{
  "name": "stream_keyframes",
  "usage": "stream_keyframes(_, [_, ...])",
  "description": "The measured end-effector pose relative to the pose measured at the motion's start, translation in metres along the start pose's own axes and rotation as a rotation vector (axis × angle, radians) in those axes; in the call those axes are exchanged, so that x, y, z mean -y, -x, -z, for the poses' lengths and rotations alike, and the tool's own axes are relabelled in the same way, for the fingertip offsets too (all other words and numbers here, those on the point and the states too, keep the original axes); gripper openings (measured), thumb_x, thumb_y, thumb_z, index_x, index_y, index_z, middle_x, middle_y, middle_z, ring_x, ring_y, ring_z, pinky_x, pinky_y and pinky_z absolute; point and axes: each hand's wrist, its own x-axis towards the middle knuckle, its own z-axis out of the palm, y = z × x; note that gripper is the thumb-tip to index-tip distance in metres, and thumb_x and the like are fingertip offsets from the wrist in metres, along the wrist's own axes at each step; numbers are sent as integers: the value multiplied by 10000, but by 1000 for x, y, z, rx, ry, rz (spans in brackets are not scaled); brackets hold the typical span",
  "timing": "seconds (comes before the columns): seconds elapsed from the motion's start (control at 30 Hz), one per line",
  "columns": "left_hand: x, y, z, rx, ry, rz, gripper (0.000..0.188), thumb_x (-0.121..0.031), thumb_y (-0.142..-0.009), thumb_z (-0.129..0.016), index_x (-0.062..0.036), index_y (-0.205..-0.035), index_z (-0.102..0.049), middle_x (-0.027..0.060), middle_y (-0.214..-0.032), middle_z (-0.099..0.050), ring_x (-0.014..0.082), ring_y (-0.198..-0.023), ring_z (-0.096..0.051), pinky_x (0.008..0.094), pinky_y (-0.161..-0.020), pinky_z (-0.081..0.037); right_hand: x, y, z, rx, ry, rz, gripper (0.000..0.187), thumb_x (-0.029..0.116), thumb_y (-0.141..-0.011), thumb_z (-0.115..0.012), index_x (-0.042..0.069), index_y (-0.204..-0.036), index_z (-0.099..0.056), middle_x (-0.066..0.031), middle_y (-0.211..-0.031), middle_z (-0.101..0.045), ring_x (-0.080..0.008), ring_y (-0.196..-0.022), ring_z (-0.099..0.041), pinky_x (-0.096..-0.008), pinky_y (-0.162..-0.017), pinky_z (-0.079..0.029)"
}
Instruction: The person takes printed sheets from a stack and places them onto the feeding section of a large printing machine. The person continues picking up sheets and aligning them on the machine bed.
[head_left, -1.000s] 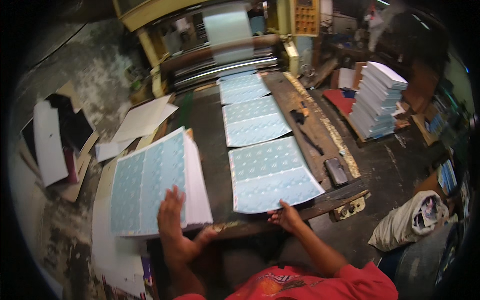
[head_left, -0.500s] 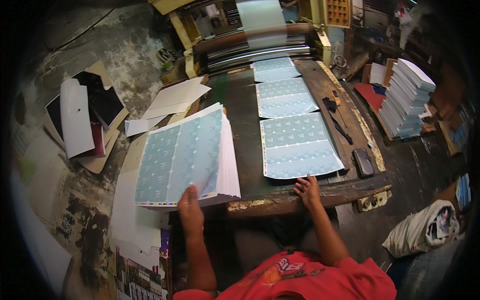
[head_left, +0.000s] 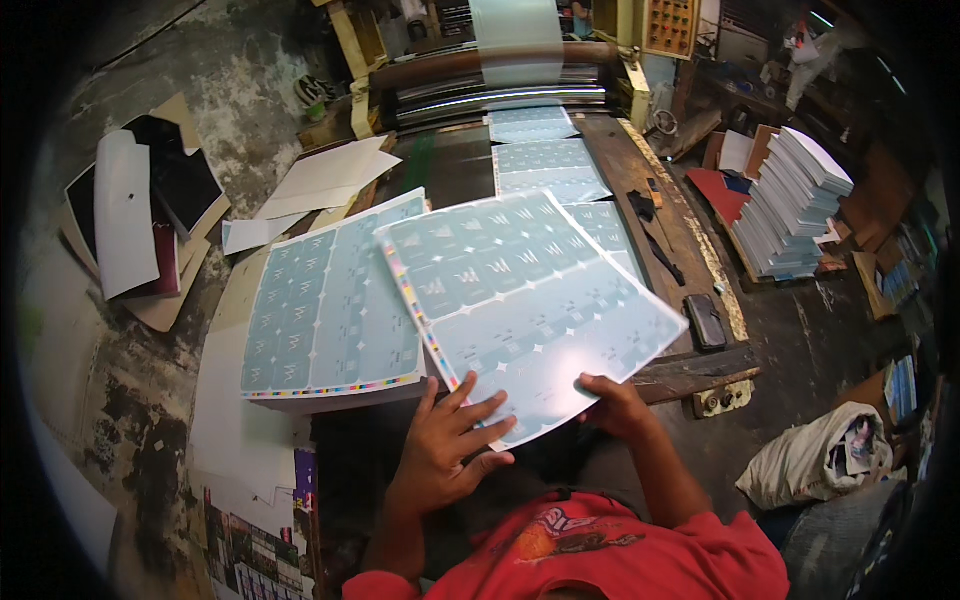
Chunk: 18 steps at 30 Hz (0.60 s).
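A glossy light-blue printed sheet (head_left: 540, 320) is tilted in front of me, lifted above the table. My right hand (head_left: 618, 408) grips its near right edge, thumb on top and fingers underneath. At the sheet's near left corner my left hand (head_left: 455, 440) rests with fingers spread on the printed face. Left of the sheet stands a thick stack of matching printed sheets (head_left: 335, 300), whose right side the held sheet partly overlaps. More printed sheets (head_left: 550, 165) lie in a row on the machine table (head_left: 450, 175), reaching back to the rollers; the nearest of these is mostly covered.
Steel rollers (head_left: 500, 98) and a hanging film (head_left: 518, 40) stand at the back. Blank sheets (head_left: 325, 180) lie behind the stack. A dark case (head_left: 706, 322) sits on the table's right edge. A tall paper pile (head_left: 795, 205) and a white sack (head_left: 820, 455) are on the right.
My right hand has taken hold of the nearest sheet and brought it up and left. My left hand has left the stack's edge and spread onto that sheet.
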Motion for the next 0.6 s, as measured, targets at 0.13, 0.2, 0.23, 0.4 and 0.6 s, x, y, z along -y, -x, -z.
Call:
stream_keyframes(0.13, [26, 8, 5, -267, -56, 140, 602, -504, -817, -687, -63, -1222, -636, 152, -1340, -577, 435, -1364, -386, 597, -1118, -238, -37, 3, 56, -124, -114, -95, 307, 226, -928, -611, -7, -1116, -542, -90, -816, -635, -171, -664, -613, -342, -632, -544])
stream_keyframes(0.2, [36, 8, 15, -332, -196, 229, 619, -465, -831, -691, -29, -1260, -596, 167, -1390, -530, 406, -1370, -390, 560, -1123, -263, -65, 12, 77, -228, -88, -150, 307, 232, -935, -602, -9, -1115, -539, -95, -814, -632, -176, -673, -615, -348, -653, -545])
stream_keyframes(0.23, [43, 6, 14, -361, -248, 260, 614, -443, -839, -693, -25, -1274, -584, 162, -1407, -516, 389, -1370, -398, 545, -1123, -272, -79, 21, 89, -287, -82, -173, 308, 236, -939, -598, -10, -1115, -538, -97, -814, -631, -178, -678, -616, -351, -664, -545])
stream_keyframes(0.4, [72, 13, -3, -368, -254, 374, 494, -383, -855, -701, -47, -1214, -643, 125, -1284, -622, 329, -1293, -502, 478, -1076, -342, -130, 66, 112, -365, -53, -288, 348, 288, -970, -569, -19, -1131, -538, -131, -880, -656, -208, -718, -630, -362, -725, -541])
stream_keyframes(0.6, [67, 9, -3, -429, -157, 438, 404, -352, -855, -715, -74, -1147, -694, 92, -1189, -683, 302, -1216, -569, 414, -1032, -372, -134, 86, 90, -345, -70, -346, 439, 354, -990, -529, -12, -1227, -487, -174, -963, -677, -230, -787, -652, -356, -787, -527])
